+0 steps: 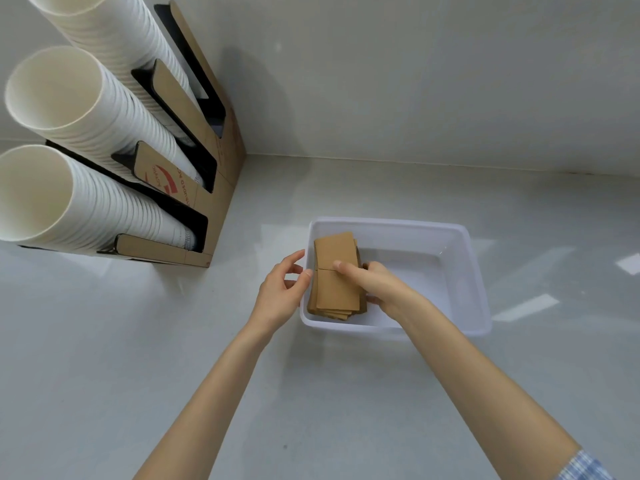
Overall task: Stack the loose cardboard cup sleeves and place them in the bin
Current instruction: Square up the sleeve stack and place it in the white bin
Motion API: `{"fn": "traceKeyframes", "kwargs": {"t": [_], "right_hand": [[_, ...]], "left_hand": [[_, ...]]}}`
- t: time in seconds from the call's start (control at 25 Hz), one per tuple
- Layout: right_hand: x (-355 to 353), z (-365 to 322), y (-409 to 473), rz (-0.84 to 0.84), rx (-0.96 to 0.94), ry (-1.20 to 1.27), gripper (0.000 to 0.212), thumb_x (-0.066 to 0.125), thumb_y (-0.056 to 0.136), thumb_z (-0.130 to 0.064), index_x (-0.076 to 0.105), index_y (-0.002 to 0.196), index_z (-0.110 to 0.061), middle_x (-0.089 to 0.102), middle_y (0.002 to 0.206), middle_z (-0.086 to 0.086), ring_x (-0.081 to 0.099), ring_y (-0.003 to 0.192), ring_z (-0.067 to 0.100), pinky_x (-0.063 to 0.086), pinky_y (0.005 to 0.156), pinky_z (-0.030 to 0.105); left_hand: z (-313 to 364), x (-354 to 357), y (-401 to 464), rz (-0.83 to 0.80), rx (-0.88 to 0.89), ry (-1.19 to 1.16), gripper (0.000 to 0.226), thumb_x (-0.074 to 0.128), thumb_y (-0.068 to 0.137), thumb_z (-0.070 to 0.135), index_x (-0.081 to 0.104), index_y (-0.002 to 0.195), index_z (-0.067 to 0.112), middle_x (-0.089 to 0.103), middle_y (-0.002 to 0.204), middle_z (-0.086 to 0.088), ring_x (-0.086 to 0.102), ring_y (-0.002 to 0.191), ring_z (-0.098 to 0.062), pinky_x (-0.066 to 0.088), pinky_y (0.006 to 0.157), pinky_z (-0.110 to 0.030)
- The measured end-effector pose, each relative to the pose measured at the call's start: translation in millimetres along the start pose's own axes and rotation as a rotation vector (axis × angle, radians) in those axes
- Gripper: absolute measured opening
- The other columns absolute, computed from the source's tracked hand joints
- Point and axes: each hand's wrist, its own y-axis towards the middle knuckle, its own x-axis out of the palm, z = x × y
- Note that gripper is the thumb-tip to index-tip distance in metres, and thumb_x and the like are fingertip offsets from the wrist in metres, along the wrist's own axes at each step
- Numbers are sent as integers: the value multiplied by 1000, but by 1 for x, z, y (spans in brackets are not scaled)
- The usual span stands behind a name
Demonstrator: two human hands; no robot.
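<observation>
A stack of flat brown cardboard cup sleeves [335, 275] lies inside the translucent white bin [464, 268], against its left wall. My right hand [372, 280] reaches into the bin and grips the stack, thumb on top and fingers wrapped around its right edge. My left hand [284, 289] is outside the bin at its left rim, fingers apart, thumb tip touching the rim beside the stack. The lower sleeves fan out slightly at the near end.
A cardboard cup dispenser [194, 188] with three long stacks of white paper cups [79, 109] stands at the back left on the grey counter [104, 358]. A white wall [415, 81] closes off the back.
</observation>
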Motion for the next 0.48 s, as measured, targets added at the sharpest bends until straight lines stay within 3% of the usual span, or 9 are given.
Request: {"fn": "traceKeyframes", "kwargs": {"t": [0.12,0.28,0.48], "right_hand": [[0,2,2,13,13,49,86,58,70,-62,33,135,-11,40,138,9,46,121,29,43,99,42],[13,1,2,-47,0,73,70,50,80,-57,37,133,-13,44,136,10,49,118,28,44,99,39],[22,-2,1,-59,-11,-23,74,41,79,-63,33,137,-19,36,141,8,43,124,27,35,109,42]], "left_hand": [[0,0,0,-3,2,10,43,44,91,29,37,133,25,48,108,1,51,96,-18,47,71,-25],[-2,-1,1,-8,3,-9,42,45,91,28,39,133,25,50,105,0,54,84,-12,48,63,-19],[-4,-3,2,-15,4,-23,41,45,91,28,39,132,26,50,99,4,53,78,-7,47,59,-17]]}}
